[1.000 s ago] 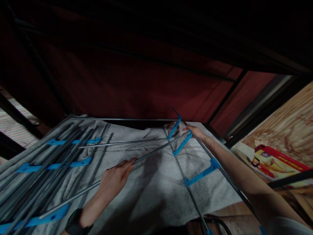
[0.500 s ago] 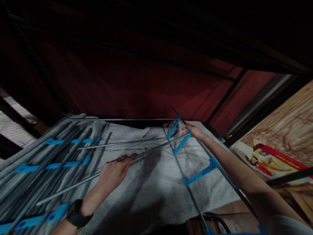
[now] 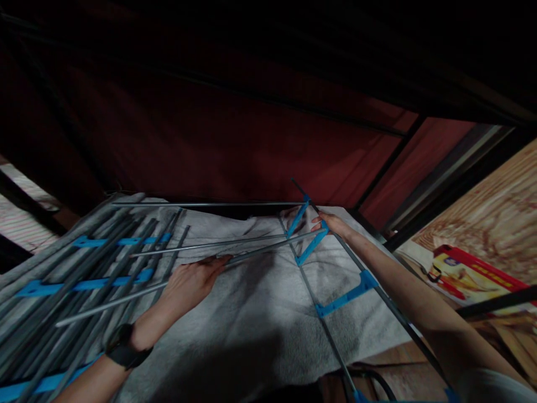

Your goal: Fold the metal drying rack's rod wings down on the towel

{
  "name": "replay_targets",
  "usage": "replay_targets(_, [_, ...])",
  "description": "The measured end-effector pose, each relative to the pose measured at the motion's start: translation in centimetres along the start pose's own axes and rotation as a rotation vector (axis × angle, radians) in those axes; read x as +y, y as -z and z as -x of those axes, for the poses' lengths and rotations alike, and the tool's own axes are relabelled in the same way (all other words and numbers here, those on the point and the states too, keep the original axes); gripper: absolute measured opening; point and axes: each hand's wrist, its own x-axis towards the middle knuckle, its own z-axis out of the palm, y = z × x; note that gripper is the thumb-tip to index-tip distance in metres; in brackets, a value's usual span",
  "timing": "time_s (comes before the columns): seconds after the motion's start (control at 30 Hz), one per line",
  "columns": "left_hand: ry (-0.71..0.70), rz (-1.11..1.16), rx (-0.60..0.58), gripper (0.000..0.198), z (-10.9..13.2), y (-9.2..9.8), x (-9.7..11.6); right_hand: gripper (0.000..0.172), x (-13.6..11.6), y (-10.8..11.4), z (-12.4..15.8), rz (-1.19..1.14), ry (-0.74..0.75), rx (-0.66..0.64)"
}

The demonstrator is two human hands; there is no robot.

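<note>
My left hand (image 3: 195, 279) is closed around a long thin metal rod (image 3: 268, 249) that slants across the cloth, its free end pointing to the lower left. The rod's far end meets a blue plastic bracket (image 3: 312, 247) on a ladder-like frame of tubes. At that joint my right hand (image 3: 333, 224) is closed on the bracket and the side tube (image 3: 352, 257), with some fingers hidden behind them. A second rod (image 3: 210, 245) runs just above the held one and reaches the frame. Nearer to me is another blue bracket (image 3: 346, 296).
Many grey tubes (image 3: 107, 263) with blue brackets (image 3: 86, 285) lie at the left on a light grey cloth (image 3: 251, 324). A red and yellow box (image 3: 474, 274) is at the right. Dark frame bars and a dark red panel (image 3: 235, 145) stand behind.
My left hand and the rod's near end have shifted slightly up and to the left. The right hand stays at the same bracket.
</note>
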Motion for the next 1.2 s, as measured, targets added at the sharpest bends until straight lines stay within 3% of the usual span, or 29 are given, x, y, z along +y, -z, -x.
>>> replay_targets(0.1, [-0.064, -0.107, -0.061, 0.048, -0.5, 1.3, 0.1, 0.046, -0.1, -0.2, 0.0, 0.008, -0.007, 0.023])
replay_targets(0.37, [-0.176, -0.190, -0.057, 0.047, -2.8, 4.6, -0.5, 0.047, -0.4, -0.8, 0.1, 0.019, -0.004, 0.072])
replay_targets(0.57, [-0.204, -0.203, -0.050, 0.044, -3.5, 4.3, -1.2, 0.048, -0.9, -1.1, 0.3, 0.051, -0.029, 0.110])
replay_targets(0.83, [-0.213, -0.236, 0.075, 0.038, -2.5, 3.7, -0.4, 0.045, -0.9, -1.2, 0.6, 0.173, -0.009, 0.104])
replay_targets(0.93, [-0.233, -0.259, 0.272, 0.046, -0.4, 2.9, -0.9, 0.043, -0.1, -0.6, 0.0, 0.238, 0.004, 0.150])
replay_targets(1.03, [-0.214, -0.246, 0.481, 0.046, 4.5, 0.4, -1.9, 0.041, 0.3, -0.3, -0.5, 0.276, -0.006, 0.174])
replay_targets(1.1, [-0.150, -0.225, 0.459, 0.035, 8.4, -1.9, -2.7, 0.041, 0.3, -0.3, -0.6, 0.281, -0.009, 0.176])
replay_targets(1.2, [0.268, -0.222, 0.229, 0.032, 12.9, -5.3, -3.9, 0.041, 0.4, -0.3, -0.7, 0.293, 0.003, 0.196])
